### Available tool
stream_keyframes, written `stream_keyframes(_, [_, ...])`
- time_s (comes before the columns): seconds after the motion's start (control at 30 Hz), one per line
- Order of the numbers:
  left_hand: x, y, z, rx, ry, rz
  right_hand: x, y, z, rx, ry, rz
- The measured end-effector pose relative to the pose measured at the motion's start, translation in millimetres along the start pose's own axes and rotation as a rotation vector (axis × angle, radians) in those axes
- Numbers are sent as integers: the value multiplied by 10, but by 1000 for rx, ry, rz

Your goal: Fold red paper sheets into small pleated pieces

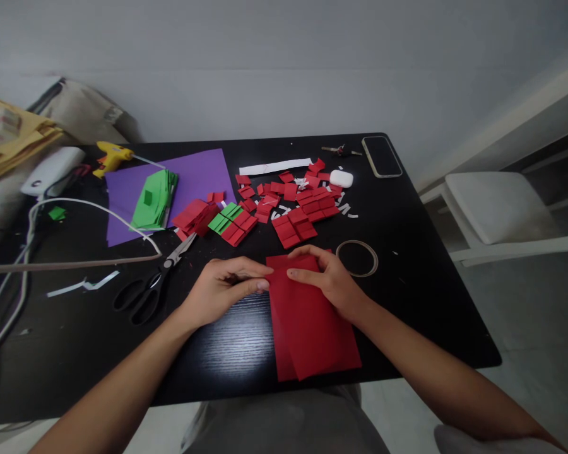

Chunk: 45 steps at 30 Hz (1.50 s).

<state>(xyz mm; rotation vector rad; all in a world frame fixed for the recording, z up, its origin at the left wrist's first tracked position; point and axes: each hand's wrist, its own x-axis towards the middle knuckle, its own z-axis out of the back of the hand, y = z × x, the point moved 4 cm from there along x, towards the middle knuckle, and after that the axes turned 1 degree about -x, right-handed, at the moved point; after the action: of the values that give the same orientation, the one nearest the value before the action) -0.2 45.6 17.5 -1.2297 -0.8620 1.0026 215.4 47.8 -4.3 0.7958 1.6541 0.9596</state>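
Our left hand [222,289] pinches the left edge of the red paper [312,331], which lies flat beneath our grip. Our right hand [325,277] presses loosely spread fingers on its top end. Scissors [147,289] lie to the left of both hands.

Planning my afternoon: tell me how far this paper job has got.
Done: many small folded red pieces and a few green pieces lie mid-table. In hand: the left hand pinches and the right hand presses the red sheets at the near edge. Left, seemingly: those sheets, and the green stack on the purple sheet.
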Motion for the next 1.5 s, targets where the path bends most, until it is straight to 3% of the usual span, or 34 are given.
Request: stream_keyframes(1.5, [9,-2,6,-31,-2,36,3,5,23,-58,-18,50])
